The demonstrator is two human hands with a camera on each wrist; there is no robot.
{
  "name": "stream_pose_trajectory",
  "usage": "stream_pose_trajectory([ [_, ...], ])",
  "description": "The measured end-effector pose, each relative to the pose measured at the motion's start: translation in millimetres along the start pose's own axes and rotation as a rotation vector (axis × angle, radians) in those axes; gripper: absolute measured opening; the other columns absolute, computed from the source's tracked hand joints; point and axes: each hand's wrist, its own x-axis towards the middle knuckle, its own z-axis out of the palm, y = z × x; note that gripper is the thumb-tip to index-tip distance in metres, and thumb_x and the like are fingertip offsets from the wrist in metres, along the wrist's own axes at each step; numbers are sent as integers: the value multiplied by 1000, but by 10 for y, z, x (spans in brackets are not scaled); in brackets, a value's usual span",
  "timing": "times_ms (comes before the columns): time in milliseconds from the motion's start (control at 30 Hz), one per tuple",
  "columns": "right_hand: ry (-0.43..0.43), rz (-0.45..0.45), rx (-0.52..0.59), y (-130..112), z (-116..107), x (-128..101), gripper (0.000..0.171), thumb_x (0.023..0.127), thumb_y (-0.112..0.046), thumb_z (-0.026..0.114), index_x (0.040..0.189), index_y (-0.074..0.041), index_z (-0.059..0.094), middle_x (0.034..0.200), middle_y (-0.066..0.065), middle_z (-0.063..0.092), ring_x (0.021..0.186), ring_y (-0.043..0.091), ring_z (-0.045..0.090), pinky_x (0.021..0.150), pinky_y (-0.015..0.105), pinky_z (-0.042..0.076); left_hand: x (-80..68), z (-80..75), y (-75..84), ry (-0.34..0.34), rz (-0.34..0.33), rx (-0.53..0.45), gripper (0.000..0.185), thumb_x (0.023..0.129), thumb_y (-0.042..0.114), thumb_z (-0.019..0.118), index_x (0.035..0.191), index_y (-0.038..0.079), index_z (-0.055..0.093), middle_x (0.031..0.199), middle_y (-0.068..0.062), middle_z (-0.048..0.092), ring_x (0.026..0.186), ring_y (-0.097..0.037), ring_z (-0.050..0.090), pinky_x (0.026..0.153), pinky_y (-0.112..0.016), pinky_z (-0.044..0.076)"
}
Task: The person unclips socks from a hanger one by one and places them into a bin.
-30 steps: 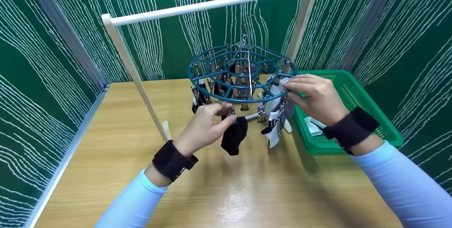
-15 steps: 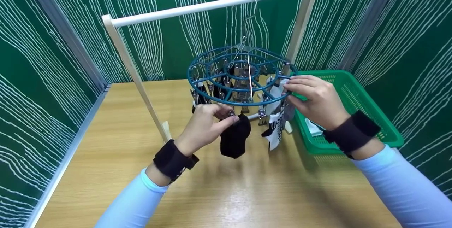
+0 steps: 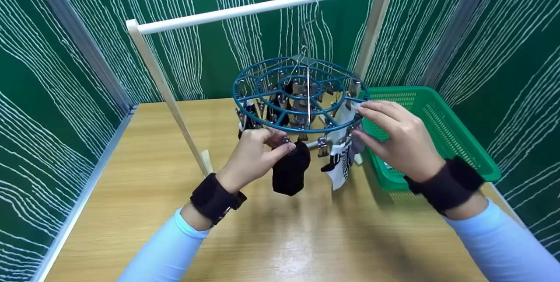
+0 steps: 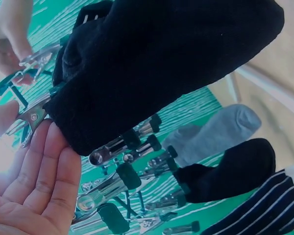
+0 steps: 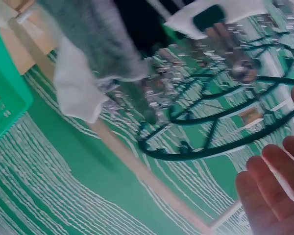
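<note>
My left hand (image 3: 253,155) pinches a metal clip (image 4: 34,116) between thumb and fingers at the front of a round blue-green sock hanger (image 3: 319,130). From that clip hangs a black sock (image 3: 291,175), filling the top of the left wrist view. My right hand (image 3: 396,135) is at the hanger's right rim, thumb and fingers apart. In the right wrist view its fingers (image 5: 269,181) show nothing between them. Close to it hangs a white sock with black print (image 3: 341,164). A grey sock (image 4: 220,132) and a striped sock (image 4: 259,210) hang from other clips.
The hanger hooks over the white bar (image 3: 245,9) of a wooden stand, whose legs (image 3: 168,94) rise on both sides. A green basket (image 3: 463,135) stands at the right of the wooden table (image 3: 175,238). Green walls with white streaks enclose the table.
My right hand has loosened from the hanger's rim and shifted slightly right and down. The black sock has turned to show its broad side. My left hand keeps its pinch on the clip.
</note>
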Motion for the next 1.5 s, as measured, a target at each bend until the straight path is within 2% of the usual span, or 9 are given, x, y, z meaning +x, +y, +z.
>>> stream_pose_trajectory([
  [133,30,5,39,-111,-27,-82,43,99,-31,83,122,5,77,118,24,79,107,41,75,114,13,45,-1,16,-25,6,4,1,21,100,14,79,108,-5,79,106,-18,83,90,-30,80,84,-44,67],
  [200,20,-8,53,-158,-8,-123,46,102,-39,78,116,5,78,112,22,80,101,38,77,106,17,54,-6,19,-33,8,1,2,21,100,14,80,108,-5,79,105,-17,83,90,-29,80,84,-43,67],
  [300,-40,-16,78,-224,39,-200,35,94,-30,87,107,1,79,102,16,81,89,27,78,87,27,64,-10,18,-34,11,-4,1,20,100,15,80,107,-4,79,104,-16,83,90,-28,79,84,-42,67],
  [400,-132,15,124,-295,109,-288,29,83,-18,94,104,-3,80,95,10,81,83,18,76,74,34,65,-10,15,-29,17,-8,-3,19,100,15,80,105,-4,80,102,-16,83,91,-28,79,85,-43,66],
  [600,-287,111,261,-391,336,-452,28,85,-12,93,108,-2,80,100,11,82,87,24,79,78,39,68,-3,11,-35,31,-5,-12,19,100,15,80,103,-4,80,99,-16,83,92,-29,79,87,-49,66],
  [800,-373,153,359,-419,613,-563,32,87,-15,92,113,-1,78,99,9,81,86,20,78,78,38,68,-5,6,-25,30,-7,3,20,100,16,80,106,-3,80,101,-15,83,92,-29,79,87,-47,66],
  [933,-434,239,432,-421,774,-582,38,91,-19,89,119,2,75,102,11,81,89,24,79,79,40,68,-16,0,-22,43,-15,16,21,100,16,80,107,-3,80,102,-15,83,92,-29,79,87,-46,66],
  [1267,-470,471,699,-449,1097,-541,38,95,-17,85,121,8,74,115,22,80,104,35,79,95,48,65,-18,-10,-17,31,-10,19,26,101,18,79,112,-5,79,105,-15,83,92,-29,78,87,-47,65],
  [1500,-472,558,768,-552,1268,-555,30,101,-15,78,121,8,76,113,22,81,99,29,81,84,27,65,-12,17,-14,17,0,5,22,100,17,79,106,-4,79,101,-16,83,91,-29,79,85,-47,66],
])
